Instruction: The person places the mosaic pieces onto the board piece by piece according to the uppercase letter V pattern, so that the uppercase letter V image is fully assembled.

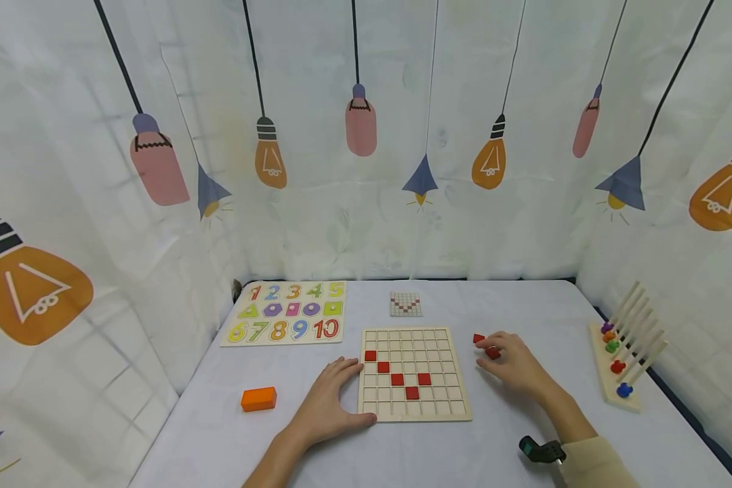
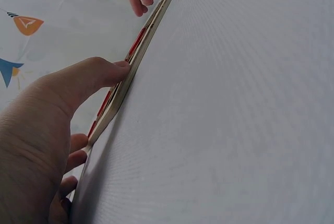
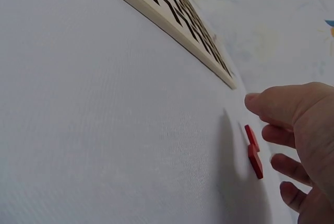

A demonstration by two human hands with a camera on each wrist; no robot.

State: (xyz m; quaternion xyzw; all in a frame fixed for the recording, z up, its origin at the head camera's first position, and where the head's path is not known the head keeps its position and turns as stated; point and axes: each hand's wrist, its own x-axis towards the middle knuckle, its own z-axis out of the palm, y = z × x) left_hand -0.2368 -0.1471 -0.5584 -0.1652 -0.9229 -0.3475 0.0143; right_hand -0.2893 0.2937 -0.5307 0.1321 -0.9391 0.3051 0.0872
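A square wooden grid board (image 1: 457, 408) lies on the table, with several red square tiles (image 1: 411, 393) set in its cells in a V-like line. My left hand (image 1: 327, 404) rests against the board, fingertips at its left edge and thumb on its front edge. To the right of the board, my right hand (image 1: 520, 368) hovers over two loose red tiles (image 1: 493, 353), its fingers loosely bent. In the right wrist view both loose tiles (image 3: 255, 161) lie on the cloth beyond the fingers, and nothing shows between thumb and fingers.
Behind the board lies a small pattern card (image 1: 405, 304). A number-and-shape puzzle board (image 1: 227, 337) is at the back left, an orange block (image 1: 259, 399) at the left. On the right stands a wooden peg rack (image 1: 623, 400) with colored pieces.
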